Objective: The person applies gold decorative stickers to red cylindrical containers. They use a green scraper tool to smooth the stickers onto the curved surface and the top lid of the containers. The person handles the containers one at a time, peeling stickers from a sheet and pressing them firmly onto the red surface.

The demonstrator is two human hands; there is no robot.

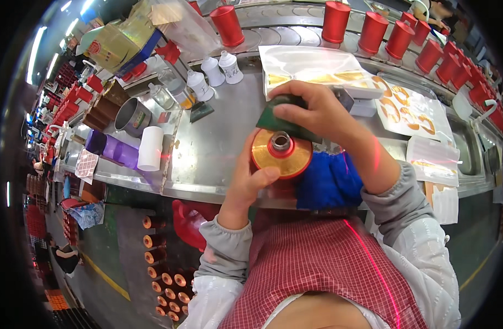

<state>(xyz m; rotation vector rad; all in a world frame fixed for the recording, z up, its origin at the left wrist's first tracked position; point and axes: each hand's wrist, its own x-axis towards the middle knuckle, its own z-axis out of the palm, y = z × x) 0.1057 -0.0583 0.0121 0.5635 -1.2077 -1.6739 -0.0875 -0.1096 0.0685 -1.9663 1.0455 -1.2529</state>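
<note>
Gold-topped bottle [279, 160] sits clamped in our left hand [245, 178]; just beyond that grip, our right hand [319, 111] pinches a dark-green piece [290, 125].

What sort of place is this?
Probably a factory floor, perhaps where bottles are decorated: identical red bottles line a conveyor of overlapping plates, sheets with gold patterns lie on the metal workbench, and more gold-topped bottles stand in rows below it.
</note>
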